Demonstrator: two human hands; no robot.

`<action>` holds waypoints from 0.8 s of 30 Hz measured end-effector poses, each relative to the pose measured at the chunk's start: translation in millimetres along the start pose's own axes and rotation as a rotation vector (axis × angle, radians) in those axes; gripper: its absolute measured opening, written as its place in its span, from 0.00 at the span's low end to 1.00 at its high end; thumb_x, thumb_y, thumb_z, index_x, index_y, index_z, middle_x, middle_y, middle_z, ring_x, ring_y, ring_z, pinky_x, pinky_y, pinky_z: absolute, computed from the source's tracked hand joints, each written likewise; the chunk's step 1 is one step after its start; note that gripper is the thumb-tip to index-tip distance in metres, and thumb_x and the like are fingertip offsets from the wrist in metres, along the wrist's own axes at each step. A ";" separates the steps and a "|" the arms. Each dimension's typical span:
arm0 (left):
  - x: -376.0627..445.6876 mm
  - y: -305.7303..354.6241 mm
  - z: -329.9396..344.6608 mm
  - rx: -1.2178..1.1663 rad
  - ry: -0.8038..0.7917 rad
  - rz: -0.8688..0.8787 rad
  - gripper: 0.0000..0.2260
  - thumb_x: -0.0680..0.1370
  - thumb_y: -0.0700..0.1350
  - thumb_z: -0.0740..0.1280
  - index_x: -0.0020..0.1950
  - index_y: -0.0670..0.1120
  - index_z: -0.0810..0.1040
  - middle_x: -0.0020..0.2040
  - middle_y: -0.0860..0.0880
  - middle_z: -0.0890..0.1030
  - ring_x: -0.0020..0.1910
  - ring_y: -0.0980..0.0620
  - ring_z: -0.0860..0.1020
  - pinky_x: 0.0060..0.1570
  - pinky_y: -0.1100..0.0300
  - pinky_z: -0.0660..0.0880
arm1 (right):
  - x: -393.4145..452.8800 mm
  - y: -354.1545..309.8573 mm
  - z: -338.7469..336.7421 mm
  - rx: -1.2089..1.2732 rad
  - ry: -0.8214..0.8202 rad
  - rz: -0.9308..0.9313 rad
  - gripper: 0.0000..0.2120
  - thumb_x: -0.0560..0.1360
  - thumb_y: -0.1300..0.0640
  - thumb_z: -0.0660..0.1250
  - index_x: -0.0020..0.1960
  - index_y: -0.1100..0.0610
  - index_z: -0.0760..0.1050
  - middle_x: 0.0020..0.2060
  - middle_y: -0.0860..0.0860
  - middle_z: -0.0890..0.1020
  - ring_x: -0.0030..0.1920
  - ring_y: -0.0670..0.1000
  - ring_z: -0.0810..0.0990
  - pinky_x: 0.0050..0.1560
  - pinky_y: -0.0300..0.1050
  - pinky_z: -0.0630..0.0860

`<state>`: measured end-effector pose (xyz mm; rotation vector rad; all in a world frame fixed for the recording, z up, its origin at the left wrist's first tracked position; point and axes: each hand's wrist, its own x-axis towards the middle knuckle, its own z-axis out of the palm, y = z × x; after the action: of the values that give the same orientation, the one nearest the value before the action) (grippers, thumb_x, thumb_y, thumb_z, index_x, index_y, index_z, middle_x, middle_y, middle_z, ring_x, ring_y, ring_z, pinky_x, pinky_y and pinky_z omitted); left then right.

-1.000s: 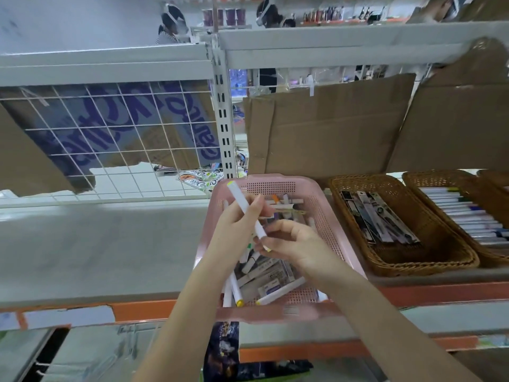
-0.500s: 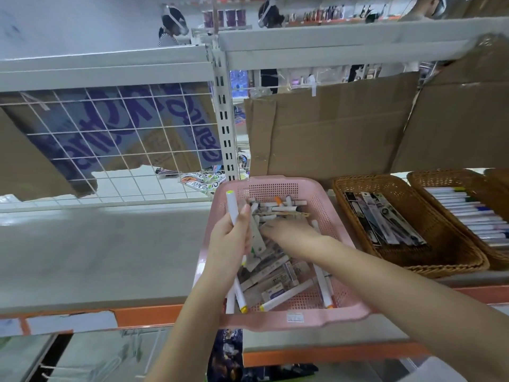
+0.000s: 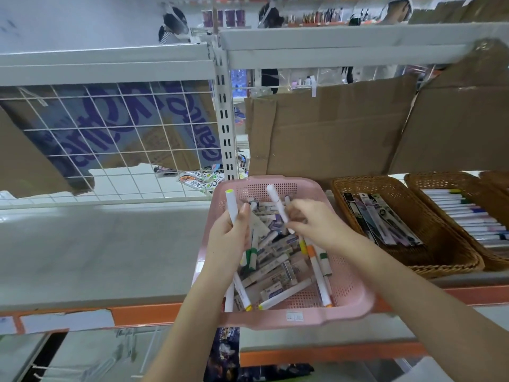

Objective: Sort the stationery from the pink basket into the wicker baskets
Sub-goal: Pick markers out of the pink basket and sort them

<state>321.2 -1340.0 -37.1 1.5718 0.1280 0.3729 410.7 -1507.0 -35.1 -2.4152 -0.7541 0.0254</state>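
Two markers are in hand above the pink basket [image 3: 292, 317], which sits on the shelf [image 3: 96, 249] at centre. Left hand [image 3: 230, 238] is curled round a white marker with a yellow-green cap [image 3: 232, 206], held upright over the basket's left side. Right hand [image 3: 314, 226] pinches a second white marker [image 3: 278, 206] between fingertips, tilted, over the basket's far half. Neither marker has reached a destination.

Progress, as judged from the contents: sorting is partly done. Immediately right of the pink basket, the nearer wicker basket [image 3: 429, 260] holds a few flat packaged items; the next wicker basket [image 3: 495, 260], further right, holds a row of white markers laid side by side. A third wicker rim shows beyond, contents not visible.

Outstanding: the pink basket still contains a dense jumble of markers and small boxed items, covering most of its floor. The greater part of the work appears to remain
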 end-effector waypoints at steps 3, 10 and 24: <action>-1.3 -0.5 -0.4 0.018 -0.008 0.024 0.19 0.79 0.55 0.61 0.31 0.50 0.61 0.24 0.57 0.62 0.24 0.57 0.60 0.28 0.63 0.60 | -20.8 -22.3 -0.3 0.383 0.024 0.017 0.08 0.77 0.59 0.65 0.55 0.50 0.74 0.51 0.46 0.78 0.50 0.45 0.80 0.52 0.46 0.80; -1.2 0.9 1.6 0.010 -0.029 -0.014 0.23 0.69 0.74 0.56 0.35 0.55 0.73 0.29 0.55 0.69 0.29 0.57 0.69 0.32 0.63 0.67 | -47.8 -65.4 34.5 0.499 0.019 -0.017 0.05 0.79 0.57 0.63 0.54 0.51 0.74 0.49 0.45 0.77 0.46 0.41 0.78 0.50 0.37 0.77; -0.2 -2.0 0.8 0.096 0.238 0.103 0.22 0.79 0.53 0.62 0.28 0.45 0.67 0.22 0.52 0.69 0.23 0.56 0.66 0.25 0.66 0.65 | -29.0 -36.8 27.0 -0.022 -0.176 -0.065 0.09 0.77 0.53 0.66 0.56 0.51 0.77 0.50 0.44 0.78 0.47 0.40 0.75 0.51 0.34 0.73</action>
<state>321.5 -1340.7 -39.0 1.6281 0.2528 0.6427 362.4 -1483.3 -41.2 -2.4305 -0.9154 0.2069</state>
